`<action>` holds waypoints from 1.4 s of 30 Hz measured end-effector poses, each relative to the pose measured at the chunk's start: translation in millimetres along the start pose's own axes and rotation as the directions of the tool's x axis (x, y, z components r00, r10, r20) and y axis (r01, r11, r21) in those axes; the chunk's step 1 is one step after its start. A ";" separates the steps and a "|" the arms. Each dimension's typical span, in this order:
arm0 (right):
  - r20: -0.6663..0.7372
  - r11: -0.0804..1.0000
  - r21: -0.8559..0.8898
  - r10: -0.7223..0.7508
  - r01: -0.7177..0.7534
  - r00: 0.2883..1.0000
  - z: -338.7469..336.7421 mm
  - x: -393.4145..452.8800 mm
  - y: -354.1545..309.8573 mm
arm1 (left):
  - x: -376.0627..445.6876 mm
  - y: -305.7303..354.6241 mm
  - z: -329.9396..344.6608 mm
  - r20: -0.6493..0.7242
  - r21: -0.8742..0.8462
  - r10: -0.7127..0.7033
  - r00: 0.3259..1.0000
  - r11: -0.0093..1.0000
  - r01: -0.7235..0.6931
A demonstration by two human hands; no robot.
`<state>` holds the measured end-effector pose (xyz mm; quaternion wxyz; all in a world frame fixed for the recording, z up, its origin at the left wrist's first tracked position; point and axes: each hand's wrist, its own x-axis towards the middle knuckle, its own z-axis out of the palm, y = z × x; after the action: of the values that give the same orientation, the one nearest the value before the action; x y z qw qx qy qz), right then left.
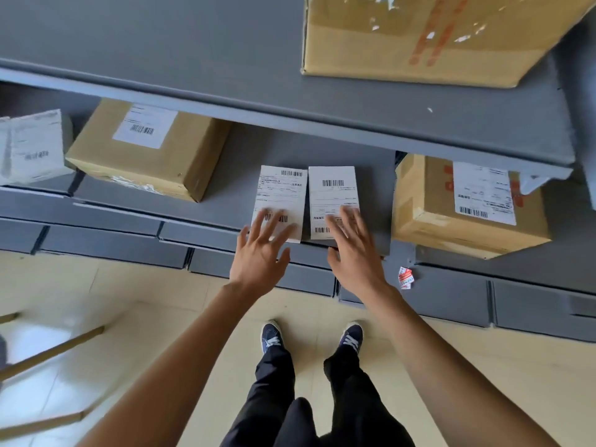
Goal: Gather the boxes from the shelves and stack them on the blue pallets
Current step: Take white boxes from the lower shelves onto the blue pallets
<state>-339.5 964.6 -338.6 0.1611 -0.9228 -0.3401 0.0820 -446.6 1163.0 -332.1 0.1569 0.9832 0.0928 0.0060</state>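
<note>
Both spread hands, left hand [263,253] and right hand [351,250], overlap 2 small boxes [280,191].

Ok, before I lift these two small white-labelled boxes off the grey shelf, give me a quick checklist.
1. Left hand on the left white-labelled box: not ok, fingers spread, not gripping.
2. Right hand on the right white-labelled box: not ok, open too.
3. Boxes side by side for one lift: ok.
4. Clear of the brown cardboard box to the right: ok.
5. Grey shelf edge free in front: ok.
6. Blue pallets: cannot tell, out of view.
</note>
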 end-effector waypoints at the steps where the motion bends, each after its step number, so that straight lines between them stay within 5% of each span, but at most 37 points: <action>1: -0.020 1.000 0.000 0.013 -0.013 1.000 2.1 -2.2 -1.7 | -0.4 -5.8 0.8 -0.021 -0.014 0.012 1.000 1.000 -0.012; 8: -0.159 0.989 -0.018 0.145 -0.150 0.976 4.8 -2.5 -18.1 | 3.5 -18.5 -2.0 -0.211 -0.071 0.028 0.977 0.996 -0.044; 18: -0.153 0.979 -0.054 0.185 -0.195 0.971 20.4 10.1 -22.6 | 21.8 -13.8 -2.3 0.080 0.038 -0.128 0.989 0.991 0.125; 34: -0.209 0.963 -0.074 0.241 -0.261 0.948 17.8 -31.0 -40.6 | 13.0 -18.5 -13.4 0.032 -0.060 -0.103 0.994 0.993 0.105; 42: -0.362 0.983 -0.042 0.154 -0.181 0.919 -0.1 -99.6 -49.6 | -23.2 7.1 -31.5 -0.077 -0.109 -0.024 0.997 0.994 0.015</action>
<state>-444.5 935.0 -316.8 0.1780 -0.9534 -0.2278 -0.0866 -469.4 1161.8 -299.6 0.2061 0.9714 0.1081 0.0481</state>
